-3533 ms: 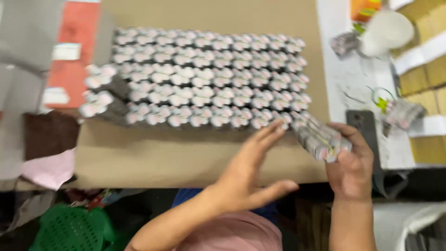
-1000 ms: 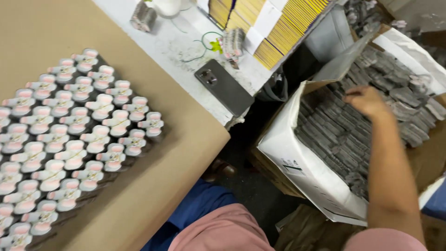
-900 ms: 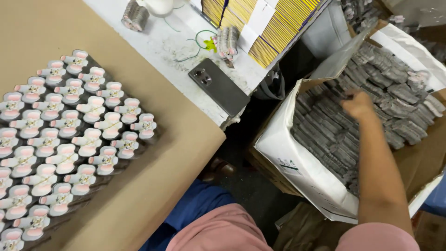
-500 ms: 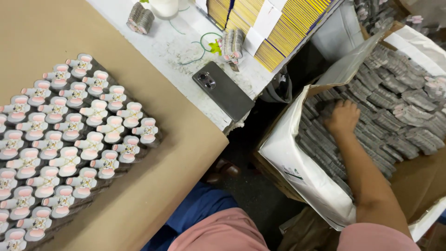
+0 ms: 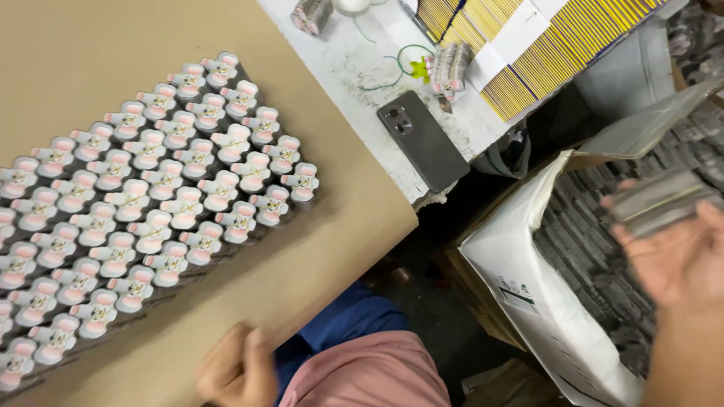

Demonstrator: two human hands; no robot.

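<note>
Holding a grey stack of flat packets [image 5: 658, 202] over the open carton [image 5: 528, 301], the right hand [image 5: 679, 256] has its grip clenched round the stack's middle; the left hand [image 5: 237, 373], blurred, rests by the near edge of the cardboard sheet [image 5: 354, 226], its grip unreadable. The stack looks light but loose, so likely to fan apart unless squeezed across its flat faces. Its long axis runs roughly level, from the carton's middle out toward its far right side.
</note>
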